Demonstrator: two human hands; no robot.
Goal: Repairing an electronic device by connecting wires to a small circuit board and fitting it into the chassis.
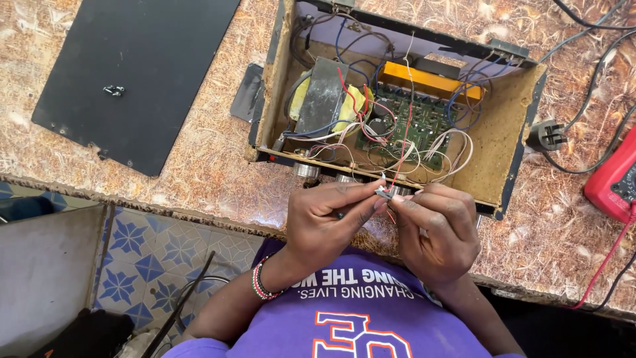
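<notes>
The table (199, 179), a mottled brown slab, carries everything. On it stands the case (513, 142), an open wooden box with electronics inside, and it serves as the landmark here. Left of the case, well apart, lies a flat black panel (132, 73) with small screws (114, 90) resting on it. Right of the case sit a black plug (546, 134) and, at the frame edge, a red meter (616, 179) with its leads. Inside the case, a transformer (322, 98) sits at the left and a green board (412, 122) to its right, with an orange part (424, 79) behind the board.

Just in front of the case's near wall, both hands meet. The left hand (328, 222) and the right hand (437, 232) each pinch closed on a small grey part (383, 193) held between their fingertips. A red wire (404, 132) runs from this part up into the case, over the board.

The step in hand looks like working a wire end at that small part, perhaps joining or stripping it. Any next move likely calls for a steady pinch and slack wire, so nothing tugs the board.
</notes>
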